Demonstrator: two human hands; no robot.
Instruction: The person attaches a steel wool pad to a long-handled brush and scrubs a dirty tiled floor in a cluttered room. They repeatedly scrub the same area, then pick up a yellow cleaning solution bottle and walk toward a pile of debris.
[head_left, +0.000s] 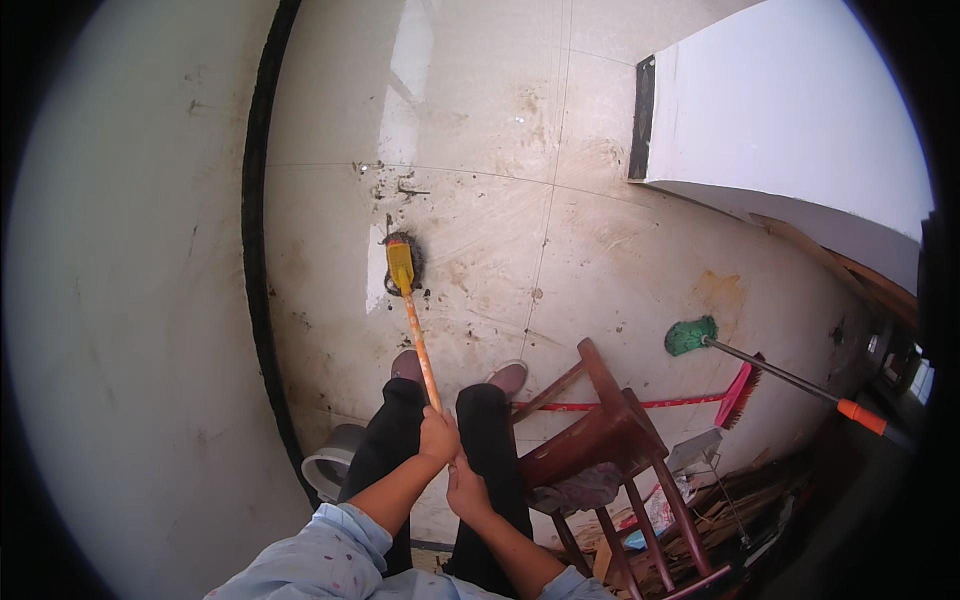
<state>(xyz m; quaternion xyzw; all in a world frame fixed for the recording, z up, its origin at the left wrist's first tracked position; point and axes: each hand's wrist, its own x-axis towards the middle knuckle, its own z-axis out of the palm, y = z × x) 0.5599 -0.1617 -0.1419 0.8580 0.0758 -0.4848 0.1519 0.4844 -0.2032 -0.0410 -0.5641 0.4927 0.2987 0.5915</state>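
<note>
Both of my hands are around the orange patterned handle (421, 341) of a long-handled floor brush. My left hand (439, 435) grips it higher up the pole, and my right hand (469, 490) closes on the end, nearer my body. At the far end the brush's yellow head (401, 261) rests on the dirty pale tile floor (480, 247). Dark matter, bristles or dirt, shows around the head; I cannot tell which. Dark crumbs and smears (390, 184) lie just beyond it. My shoes stand on either side of the pole.
A white wall with a black skirting (255, 225) runs along the left. By my left leg stands a bucket (330, 465). On the right are a red-brown wooden chair (600, 442) holding a cloth (581, 487), a pink broom (739, 394), a green mop (691, 335) and a dustpan (694, 450).
</note>
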